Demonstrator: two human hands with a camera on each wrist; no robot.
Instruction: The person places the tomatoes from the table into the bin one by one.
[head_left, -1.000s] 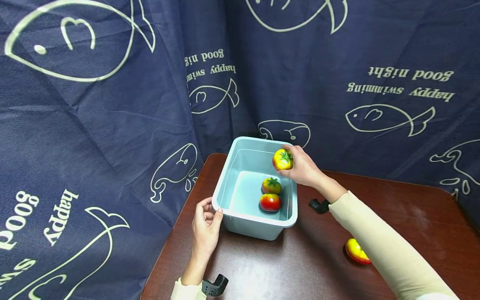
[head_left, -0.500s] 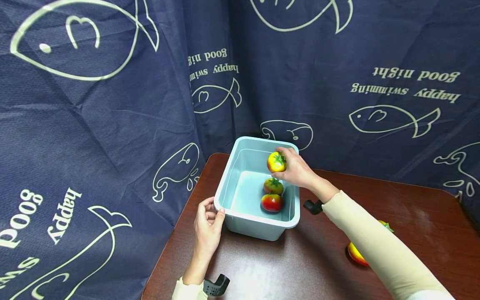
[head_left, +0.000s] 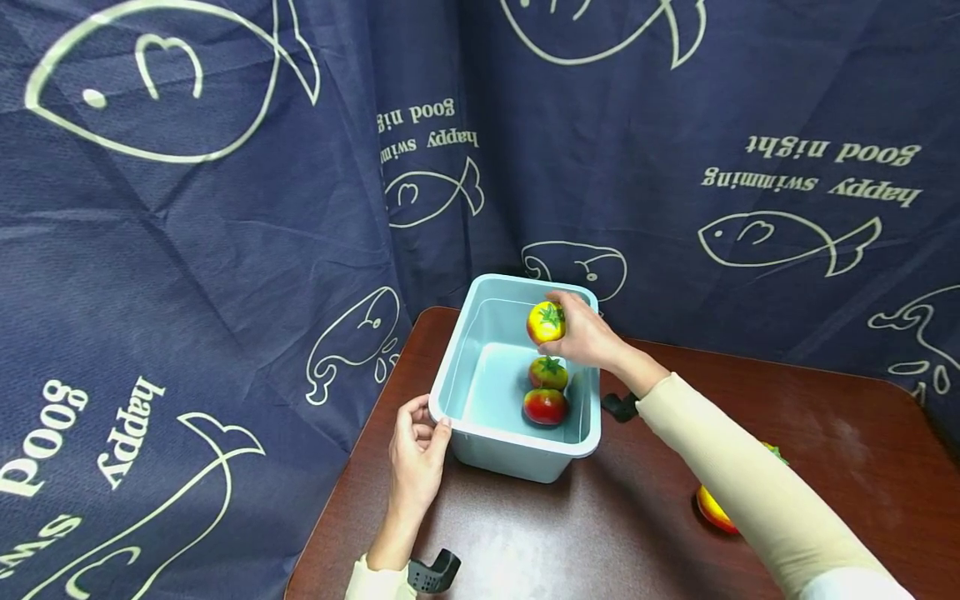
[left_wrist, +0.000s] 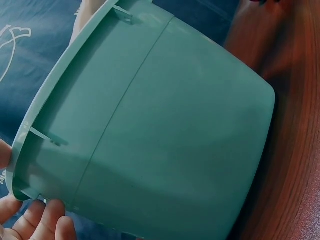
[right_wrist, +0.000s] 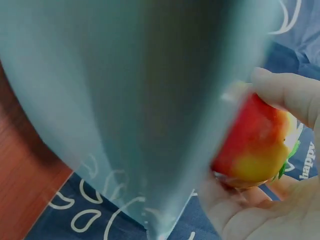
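A light blue plastic bin (head_left: 498, 454) stands on the table. My left hand (head_left: 417, 467) grips its near left corner, thumb on the rim and fingers curled beneath; the left wrist view shows those fingertips (left_wrist: 52, 212) under the lip. Over the bin's right side, my right hand (head_left: 588, 333) holds a yellow and red tomato (head_left: 545, 323) with a green stem. In the right wrist view the tomato (right_wrist: 262, 140) sits between thumb and fingers, partly behind the bin wall. Inside the bin lie a yellow-green tomato (head_left: 548, 373) and a red tomato (head_left: 546, 407), side by side.
Two more yellow and red tomatoes rest on the brown table (head_left: 810, 408) at right; one tomato (head_left: 712, 510) and another (head_left: 772, 450) are partly hidden by the right sleeve (head_left: 750, 475). A dark blue curtain (head_left: 637, 150) with fish drawings hangs behind and at left.
My right hand has moved left with the tomato, from the bin's right rim to farther over its inside. The left hand keeps its grip on the corner. The view has shifted slightly.
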